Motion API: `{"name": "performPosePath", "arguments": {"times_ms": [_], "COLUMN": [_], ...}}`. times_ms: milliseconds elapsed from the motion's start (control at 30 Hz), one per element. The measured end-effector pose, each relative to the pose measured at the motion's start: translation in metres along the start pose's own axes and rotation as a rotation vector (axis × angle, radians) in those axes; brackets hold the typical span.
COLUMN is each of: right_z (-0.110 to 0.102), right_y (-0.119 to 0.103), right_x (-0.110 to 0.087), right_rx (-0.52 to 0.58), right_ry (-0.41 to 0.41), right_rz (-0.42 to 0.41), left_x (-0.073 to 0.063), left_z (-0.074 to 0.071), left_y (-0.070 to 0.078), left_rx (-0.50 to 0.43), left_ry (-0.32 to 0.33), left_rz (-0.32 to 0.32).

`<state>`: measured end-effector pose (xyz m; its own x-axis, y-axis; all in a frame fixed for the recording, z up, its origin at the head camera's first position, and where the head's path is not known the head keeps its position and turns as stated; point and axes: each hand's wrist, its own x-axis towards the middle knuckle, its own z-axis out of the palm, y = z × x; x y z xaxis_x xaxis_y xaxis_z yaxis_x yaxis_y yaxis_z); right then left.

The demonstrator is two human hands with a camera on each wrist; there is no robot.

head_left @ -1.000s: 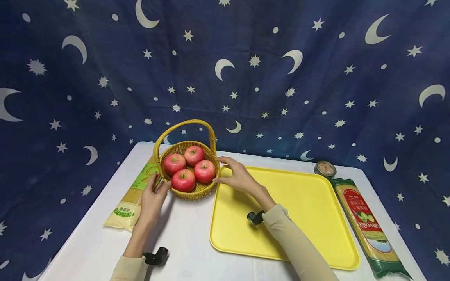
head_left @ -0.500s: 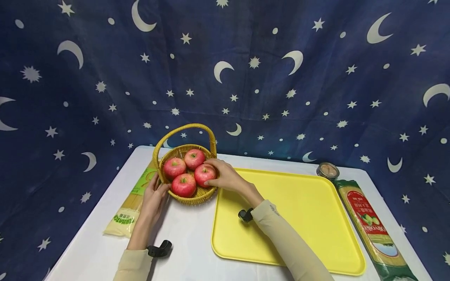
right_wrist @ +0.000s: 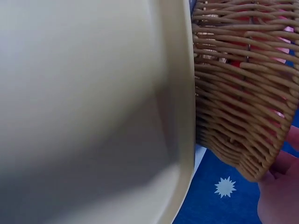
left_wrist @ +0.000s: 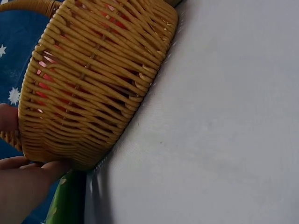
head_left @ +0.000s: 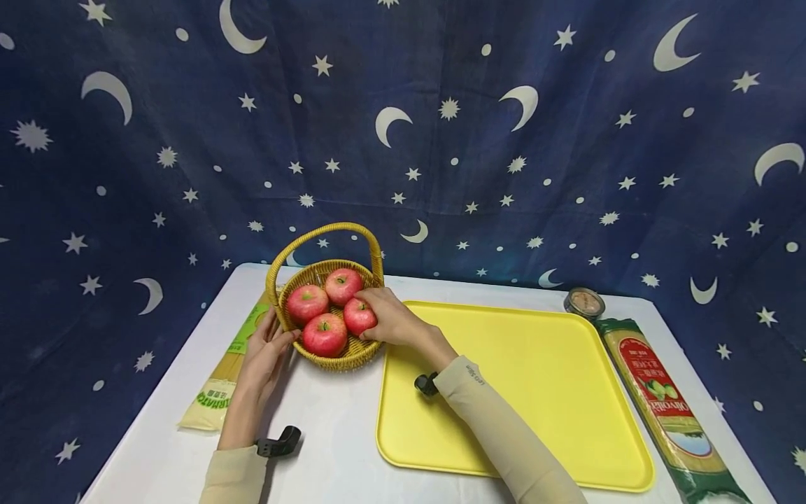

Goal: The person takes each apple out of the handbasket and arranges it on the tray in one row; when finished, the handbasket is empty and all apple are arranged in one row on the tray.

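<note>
A yellow wicker basket (head_left: 345, 362) with a tall arched handle holds several red apples (head_left: 324, 334). At its left side my left hand (head_left: 259, 357) grips the rim, the thumb over the edge and the fingers against the outer wall. My right hand (head_left: 397, 320) reaches over the right rim and holds the rightmost apple (head_left: 359, 316) between thumb and fingers, hiding part of it. That apple still sits among the others inside the basket. In the left wrist view the fingers (left_wrist: 28, 182) touch the woven wall. Only part of the right hand shows at the edge of the right wrist view.
A yellow tray (head_left: 529, 392) lies right of the basket, under the right forearm. Beyond it are a green-ended pasta pack (head_left: 667, 406) and a small round tin (head_left: 584, 302). Another pasta pack (head_left: 217, 385) lies behind the left hand. A starry cloth (head_left: 453, 140) hangs behind the table.
My right hand has moved left from the basket's right rim onto the rightmost apple and taken hold of it. My left hand stays at the left rim. The view has shifted slightly.
</note>
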<state>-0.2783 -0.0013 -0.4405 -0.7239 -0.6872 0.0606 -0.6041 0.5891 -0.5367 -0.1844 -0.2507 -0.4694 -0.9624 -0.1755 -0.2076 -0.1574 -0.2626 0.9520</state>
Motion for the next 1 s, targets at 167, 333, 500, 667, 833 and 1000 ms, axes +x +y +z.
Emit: {"name": "performPosePath", "arguments": {"times_ms": [167, 333, 500, 667, 833, 1000], "right_z": [0.002, 0.004, 0.003, -0.002, -0.008, -0.015], "right_y": [-0.001, -0.001, -0.001, -0.003, -0.007, -0.009], "right_x": [-0.002, -0.004, -0.011, -0.02, -0.029, -0.041], "right_rx": [-0.062, -0.099, -0.04, 0.069, 0.182, 0.229], "right_ry": [0.023, 0.061, 0.132, 0.205, 0.259, 0.308], "right_rz": [0.005, -0.003, -0.014, -0.018, -0.025, -0.027], "left_x": [0.0, 0.0, 0.0, 0.002, 0.002, 0.0], "left_z": [-0.001, -0.001, -0.002, -0.004, -0.006, -0.007], "left_y": [-0.002, -0.004, -0.005, -0.004, -0.001, -0.001], "left_rx": [0.035, 0.032, 0.032, 0.041, 0.051, 0.05], "left_ry": [-0.016, -0.045, -0.06, -0.079, -0.085, -0.086], "left_rz": [0.005, 0.021, 0.031, 0.031, 0.037, 0.035]}}
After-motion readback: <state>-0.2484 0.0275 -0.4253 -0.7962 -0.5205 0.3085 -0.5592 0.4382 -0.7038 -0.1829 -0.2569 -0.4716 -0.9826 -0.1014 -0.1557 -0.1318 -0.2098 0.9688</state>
